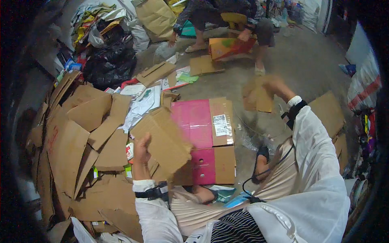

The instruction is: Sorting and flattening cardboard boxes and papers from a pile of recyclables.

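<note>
Now our left hand (142,150) has its fingers clamped on a torn cardboard sheet (164,139), the flattened pile (81,146) just left of them; our right hand (270,86), blurred, grips another cardboard scrap (259,99). Loose pieces remain on the floor (308,65).

Torn brown matt corrugated cardboard sheet (164,139) was in the left hand (141,150); flattened pink-printed cardboard box (194,121) looked smooth, slightly glossy; grey concrete floor (308,65) rough; black plastic bag (110,60) shiny.
</note>
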